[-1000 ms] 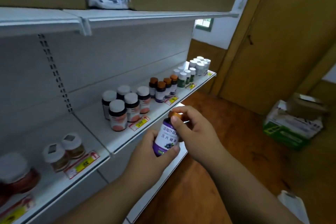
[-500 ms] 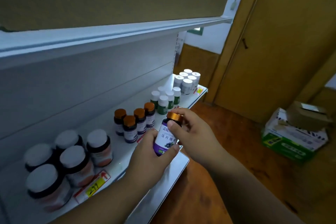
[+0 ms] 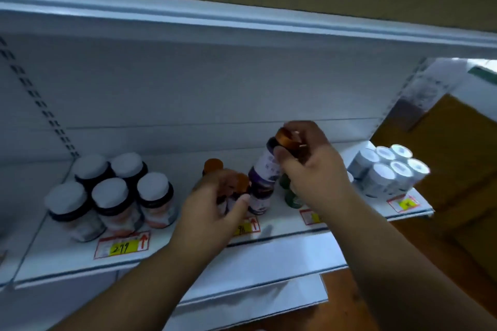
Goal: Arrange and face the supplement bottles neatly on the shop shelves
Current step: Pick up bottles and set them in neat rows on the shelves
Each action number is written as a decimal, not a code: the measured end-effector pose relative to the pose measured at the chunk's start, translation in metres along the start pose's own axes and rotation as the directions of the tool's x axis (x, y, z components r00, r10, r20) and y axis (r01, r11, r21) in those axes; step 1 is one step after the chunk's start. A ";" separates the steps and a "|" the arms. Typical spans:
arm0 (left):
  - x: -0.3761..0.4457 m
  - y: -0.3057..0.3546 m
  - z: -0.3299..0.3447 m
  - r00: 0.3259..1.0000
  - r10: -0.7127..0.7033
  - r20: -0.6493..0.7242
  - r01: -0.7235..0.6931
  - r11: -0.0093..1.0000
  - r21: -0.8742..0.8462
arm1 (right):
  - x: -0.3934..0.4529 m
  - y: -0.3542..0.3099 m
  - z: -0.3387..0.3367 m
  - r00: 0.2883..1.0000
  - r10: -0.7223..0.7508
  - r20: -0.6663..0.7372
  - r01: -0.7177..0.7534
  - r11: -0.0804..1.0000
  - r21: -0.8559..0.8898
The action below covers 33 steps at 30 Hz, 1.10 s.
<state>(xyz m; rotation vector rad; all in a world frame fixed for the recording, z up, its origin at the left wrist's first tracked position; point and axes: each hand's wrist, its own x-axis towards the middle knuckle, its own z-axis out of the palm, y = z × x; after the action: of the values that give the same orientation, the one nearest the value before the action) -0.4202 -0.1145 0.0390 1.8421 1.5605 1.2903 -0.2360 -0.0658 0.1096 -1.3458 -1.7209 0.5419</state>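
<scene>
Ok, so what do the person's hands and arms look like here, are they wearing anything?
Both forearms are bare, with no sleeves in view. The left hand and right hand wear no gloves, and no watch or ring shows, though the picture is blurred.

The bottle (image 3: pixel 265 166) has an orange cap and a white label with purple at its foot. The jars (image 3: pixel 113 196) are dark with white lids. The tubs (image 3: pixel 387 169) are white. The shelf (image 3: pixel 188 247) is white, with yellow, red-edged price tags (image 3: pixel 122 245). The floor (image 3: pixel 349 314) is brown.
</scene>
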 end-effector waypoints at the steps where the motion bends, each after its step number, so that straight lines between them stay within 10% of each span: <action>1: 0.002 0.000 -0.002 0.998 0.035 -0.044 -0.030 0.994 0.107 | 0.011 0.003 0.001 1.000 -0.027 0.013 0.027 1.000 0.002; 5: 0.021 -0.003 0.000 0.987 0.160 0.011 -0.148 0.883 0.445 | 0.054 0.015 0.026 0.981 -0.099 0.164 0.114 0.990 -0.086; 10: 0.046 -0.024 0.020 0.943 -0.171 0.285 -0.078 0.720 0.689 | 0.076 0.039 0.065 0.879 -0.084 0.469 0.194 0.962 -0.191; 23: 0.046 -0.048 0.033 0.935 -0.189 0.299 -0.072 0.726 0.684 | 0.076 0.067 0.096 0.751 0.089 0.655 0.138 0.948 -0.287; 33: -0.002 -0.013 -0.029 0.986 -0.107 -0.126 0.162 0.788 0.594 | 0.071 0.008 0.107 0.787 -0.281 0.550 0.297 0.953 0.062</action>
<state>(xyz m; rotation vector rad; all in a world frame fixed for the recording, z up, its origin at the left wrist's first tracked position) -0.4516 -0.1200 0.0425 1.9828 2.3083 0.8636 -0.3236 0.0204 0.0717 -0.9545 -2.3666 0.7842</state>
